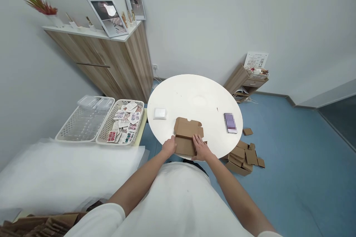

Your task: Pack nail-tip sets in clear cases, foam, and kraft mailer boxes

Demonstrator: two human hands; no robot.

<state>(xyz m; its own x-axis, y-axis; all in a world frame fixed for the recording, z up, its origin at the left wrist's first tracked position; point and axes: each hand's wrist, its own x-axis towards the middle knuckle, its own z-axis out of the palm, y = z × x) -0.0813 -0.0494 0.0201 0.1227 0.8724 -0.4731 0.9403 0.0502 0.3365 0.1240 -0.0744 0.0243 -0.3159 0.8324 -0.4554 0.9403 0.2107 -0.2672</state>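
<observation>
A brown cardboard mailer box sits at the near edge of the round white table, its lid and side flaps raised at the far side. My left hand grips the left wall of the box, thumb along the edge. On the right side, my right hand holds the box with its fingers over the side wall and flap. The box's inside looks bare. Left of the box lies a small stack of clear plastic packets. A purple pack of cards or leaflets rests at the table's right.
Two white baskets stand left: one with clear plastic cases, one with press-on nail packets. White wrapping sheets lie nearer. Cardboard boxes are heaped on the floor at right. A wooden cabinet and small shelf stand behind.
</observation>
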